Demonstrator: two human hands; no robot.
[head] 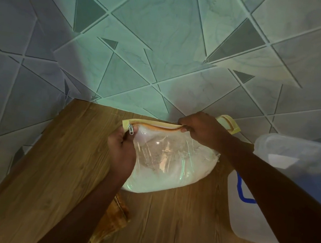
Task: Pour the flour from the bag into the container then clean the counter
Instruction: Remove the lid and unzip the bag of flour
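Head view, looking down on a wooden counter (50, 168) set against a tiled wall (164, 42).

Left hand (121, 151): at the left end of the bag (180, 163), fingers curled together, thumb and forefinger pinched on the metal zip pull (130, 131). Right hand (200, 129): on the top edge of the bag, right of its middle, fingers curled tight and clamped on the yellow trim. Orange zip line stretched between the two hands; open or closed not discernible.

Bag: clear plastic, lying on the counter, top edge toward the wall, bulging with white flour (169, 178) heaped mostly in the lower half. Yellow strap loop (228, 123) at the bag's top right corner, showing beyond the right hand.

Container (299, 157): translucent plastic, just right of the bag, partly covered by the right forearm; contents not discernible. Flat white lid (244, 220) with a blue seal: right of the bag and nearer the camera, also crossed by the right forearm. Folded orange-brown cloth (116, 218): on the counter on the near side of the bag, partly under the left forearm.
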